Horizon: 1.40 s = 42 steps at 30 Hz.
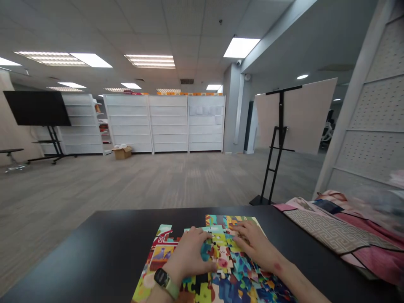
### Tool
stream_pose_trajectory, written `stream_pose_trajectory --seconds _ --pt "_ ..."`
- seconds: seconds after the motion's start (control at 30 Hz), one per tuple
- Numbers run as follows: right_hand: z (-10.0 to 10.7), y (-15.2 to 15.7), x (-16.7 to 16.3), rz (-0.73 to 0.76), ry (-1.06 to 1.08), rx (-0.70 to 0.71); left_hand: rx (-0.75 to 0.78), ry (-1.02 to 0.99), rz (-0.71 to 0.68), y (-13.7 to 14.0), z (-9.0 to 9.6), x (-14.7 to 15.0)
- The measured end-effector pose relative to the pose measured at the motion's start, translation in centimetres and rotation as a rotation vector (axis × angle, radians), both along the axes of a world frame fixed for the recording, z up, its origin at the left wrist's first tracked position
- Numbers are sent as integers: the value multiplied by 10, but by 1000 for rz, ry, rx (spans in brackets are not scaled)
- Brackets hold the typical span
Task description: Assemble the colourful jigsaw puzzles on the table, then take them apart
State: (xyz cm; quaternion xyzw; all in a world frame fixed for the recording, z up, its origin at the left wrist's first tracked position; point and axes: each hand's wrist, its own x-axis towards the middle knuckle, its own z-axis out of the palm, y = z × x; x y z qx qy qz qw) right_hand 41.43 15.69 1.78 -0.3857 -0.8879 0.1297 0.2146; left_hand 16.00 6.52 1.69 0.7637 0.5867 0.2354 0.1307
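Note:
A colourful jigsaw puzzle (160,248) lies partly assembled on the dark table, with a red barn on its left side and a cow's face near the middle. My left hand (191,252), wearing a watch (161,277) at the wrist, rests over its middle with thumb and fingers apart around the cow section. Over the upper right part lies my right hand (255,244), its fingers spread on the pieces. Many loose puzzle pieces (243,273) are heaped at the lower right, below my right forearm. The hands cover some of the picture.
The black table (85,248) extends to both sides. Pink and patterned cloth (328,227) is piled at its right. Beyond stand an easel with a board (296,113), white shelves (167,124), a cardboard box (122,152) and a screen on a stand (36,108).

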Motion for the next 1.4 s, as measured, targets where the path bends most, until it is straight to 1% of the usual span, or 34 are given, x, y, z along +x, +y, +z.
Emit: stream_pose_trajectory --seconds 0.13,0.23,0.33,0.4,0.5,0.67,0.8,0.87,0.97,1.03,1.1,1.17,1.3,1.33,1.4 --pt "-6 -3 -17 -103 -13 -36 -49 -17 -24 2 -2 -2" --pt "-10 1 -20 -150 82 -141 -74 -44 -56 2 -3 -5" --pt "-10 4 -16 -150 211 -239 -77 -47 -50 0 -2 -10" --pt "-8 3 -12 -134 253 -255 -69 -19 -25 -1 -1 -14" --pt "-2 -1 -6 -109 221 -232 -80 32 12 -3 -1 -17" --pt "8 -10 0 -190 -24 -137 -40 25 7 -5 2 -16" --pt "11 -16 1 -188 -147 -54 11 44 64 -7 8 -14" --pt "12 -18 2 -177 -173 -9 38 49 107 -7 12 -12" --pt "11 -22 0 -165 -144 63 107 -44 155 -7 17 -7" --pt "8 -23 -4 -158 -121 139 159 -181 140 -5 18 -2" --pt "4 -24 -10 -135 -108 176 199 -317 106 -3 17 3" --pt "-1 -24 -18 -124 -111 142 209 -417 77 -1 14 8" --pt "-9 -22 -29 -159 -108 1 160 -573 10 0 7 18" --pt "-10 -21 -30 -169 -96 -29 162 -580 -1 0 5 20" --pt "-13 -18 -29 -187 -51 -69 189 -531 -42 -1 1 24"
